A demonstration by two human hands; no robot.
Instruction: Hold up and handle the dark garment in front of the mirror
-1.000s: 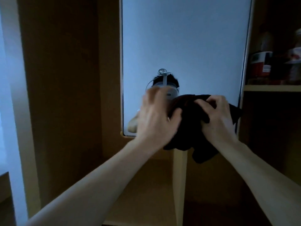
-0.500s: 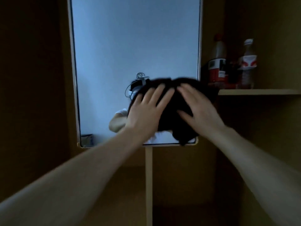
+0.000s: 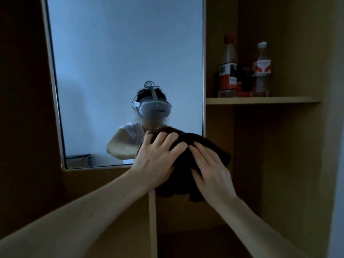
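A dark cloth (image 3: 183,159) is bunched against the lower right corner of a wall mirror (image 3: 115,58), spilling past the frame onto the wooden panel. My left hand (image 3: 156,161) presses on its left part with fingers spread and nearly straight. Flat on the cloth's right part lies my right hand (image 3: 210,168), fingers pointing up and left. Both hands sit side by side, almost touching. The mirror reflects a person in a white top wearing a headset, partly hidden by the cloth.
A wooden shelf (image 3: 260,100) to the right of the mirror carries a red-labelled bottle (image 3: 228,75) and a clear bottle with a red and white label (image 3: 261,71). Below the mirror a vertical wooden divider (image 3: 152,220) runs down. Dark wood panels flank the mirror.
The cloth and both hands have slid down and right over the mirror, from its middle to its lower right corner. My fingers went from curled on the cloth to flat on it.
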